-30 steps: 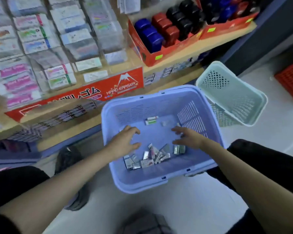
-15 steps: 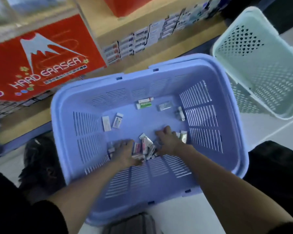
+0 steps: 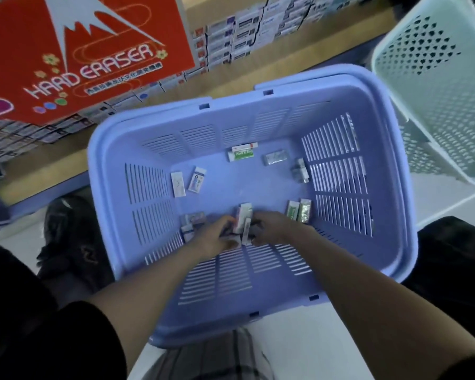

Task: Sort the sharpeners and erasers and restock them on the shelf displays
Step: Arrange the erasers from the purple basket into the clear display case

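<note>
We're in a shop, stationery aisle by the look of it. A big red display card (image 3: 80,58) printed "HARD ERASER" w/ a white mountain logo fronts a wooden shelf (image 3: 44,168). Behind & beside it, rows of small boxed packs (image 3: 244,26) sit stacked tight, labels out, like retail stock. On the pale floor (image 3: 299,349) in front we see two slotted plastic baskets: a lilac basket (image 3: 104,160) w/ loose wrapped erasers (image 3: 243,154) in it, one pack reading "Hard Eraser", & a mint-green basket (image 3: 422,78) beside it at right.
</note>
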Available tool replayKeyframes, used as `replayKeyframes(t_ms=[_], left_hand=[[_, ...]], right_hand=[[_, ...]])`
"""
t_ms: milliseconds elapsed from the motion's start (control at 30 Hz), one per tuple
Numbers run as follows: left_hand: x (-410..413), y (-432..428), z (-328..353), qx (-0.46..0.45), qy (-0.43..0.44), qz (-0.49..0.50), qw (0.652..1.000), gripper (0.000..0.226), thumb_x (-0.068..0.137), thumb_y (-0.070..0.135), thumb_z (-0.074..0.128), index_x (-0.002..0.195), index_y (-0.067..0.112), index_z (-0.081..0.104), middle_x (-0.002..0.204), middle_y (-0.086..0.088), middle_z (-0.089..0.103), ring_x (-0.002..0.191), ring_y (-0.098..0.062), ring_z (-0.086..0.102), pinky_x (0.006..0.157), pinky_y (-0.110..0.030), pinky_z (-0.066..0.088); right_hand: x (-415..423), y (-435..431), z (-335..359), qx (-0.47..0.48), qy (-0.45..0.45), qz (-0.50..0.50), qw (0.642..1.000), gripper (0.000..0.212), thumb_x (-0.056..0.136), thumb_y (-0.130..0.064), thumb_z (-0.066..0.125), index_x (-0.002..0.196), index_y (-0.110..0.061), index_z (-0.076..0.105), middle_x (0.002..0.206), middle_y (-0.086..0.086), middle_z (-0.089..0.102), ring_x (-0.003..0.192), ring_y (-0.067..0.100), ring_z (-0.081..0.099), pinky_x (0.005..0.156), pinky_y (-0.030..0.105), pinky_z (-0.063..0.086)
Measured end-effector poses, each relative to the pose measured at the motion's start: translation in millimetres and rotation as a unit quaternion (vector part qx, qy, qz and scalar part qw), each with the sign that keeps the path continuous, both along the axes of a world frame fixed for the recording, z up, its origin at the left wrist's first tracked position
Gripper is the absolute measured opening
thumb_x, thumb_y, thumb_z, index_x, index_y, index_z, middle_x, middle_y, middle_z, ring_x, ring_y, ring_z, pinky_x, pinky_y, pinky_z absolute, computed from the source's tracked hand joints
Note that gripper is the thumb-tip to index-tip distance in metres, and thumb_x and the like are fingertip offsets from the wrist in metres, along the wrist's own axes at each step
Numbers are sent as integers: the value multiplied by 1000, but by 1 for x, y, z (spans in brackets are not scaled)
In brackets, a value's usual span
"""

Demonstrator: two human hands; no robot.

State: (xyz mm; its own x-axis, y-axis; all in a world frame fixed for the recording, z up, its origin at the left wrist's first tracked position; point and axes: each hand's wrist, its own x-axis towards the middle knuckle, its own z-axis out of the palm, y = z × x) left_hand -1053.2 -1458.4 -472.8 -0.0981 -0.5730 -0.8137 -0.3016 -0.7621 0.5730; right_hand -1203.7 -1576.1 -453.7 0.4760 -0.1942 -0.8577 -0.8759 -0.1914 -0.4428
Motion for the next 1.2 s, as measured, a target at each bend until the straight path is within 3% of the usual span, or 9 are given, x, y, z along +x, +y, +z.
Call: replayKeyframes(t_ms=[133,233,300,400,500,600,767,933,1200], left_hand=[[0,2,-8,8,0,9,1000,49,81,25,71,121,8,48,115,-2,61,109,-16,59,97,-40,47],[-5,-7,-1,21,-26,13,999,23,87,15,64,101,12,46,87,4,52,87,-14,51,74,-28,42],[-8,-10,-1,10,-48,-33,998,19,88,16,63,89,16,44,84,1,48,86,-19,51,72,-29,39],[-11,-12,0,1,-56,-5,998,27,89,13,61,114,6,53,105,-9,53,101,-23,54,76,-25,37],[-9,-16,9,-4,-71,42,997,34,89,8,60,121,0,49,100,-8,47,92,-16,44,64,-22,28],[-2,-17,18,-7,-63,137,989,28,85,4,66,106,6,47,88,-4,50,87,-18,47,60,-26,34],[12,-23,53,-24,-35,163,986,37,92,13,58,121,15,35,104,-12,51,84,-17,51,55,-15,39],[23,-28,96,-47,11,171,984,39,98,12,46,131,24,30,111,-14,52,82,-24,57,62,-25,43],[42,-33,191,-110,55,171,977,34,99,5,35,96,26,63,86,-2,50,70,-12,58,58,-22,54]], right_hand=[[-1,5,2,38,5,-51,998,46,78,-9,70,122,-7,58,118,15,64,111,29,58,97,40,45],[-2,-2,8,-18,7,-36,999,36,84,-17,65,119,-10,61,119,16,62,111,31,56,88,32,44],[-2,-6,13,-16,9,-40,999,33,84,-17,65,116,-8,62,116,17,61,108,32,57,82,29,43],[-4,-5,17,0,12,-106,994,36,84,-14,68,118,-6,61,108,8,62,105,24,58,74,22,40],[-2,-7,30,25,-4,-215,976,26,88,-6,64,112,1,58,88,-3,59,84,9,55,60,10,39],[-1,-11,41,54,-16,-354,933,9,89,3,58,94,2,51,52,-12,60,50,1,55,47,15,42],[2,-14,74,43,-69,-462,883,12,85,-14,69,86,-10,57,70,5,56,64,19,51,57,29,44],[3,-11,119,96,-126,-539,827,14,89,-19,64,90,-6,58,72,7,53,65,14,52,51,21,49],[10,0,202,153,-232,-559,781,11,91,-18,60,99,-12,63,76,4,64,64,13,64,52,20,50]])
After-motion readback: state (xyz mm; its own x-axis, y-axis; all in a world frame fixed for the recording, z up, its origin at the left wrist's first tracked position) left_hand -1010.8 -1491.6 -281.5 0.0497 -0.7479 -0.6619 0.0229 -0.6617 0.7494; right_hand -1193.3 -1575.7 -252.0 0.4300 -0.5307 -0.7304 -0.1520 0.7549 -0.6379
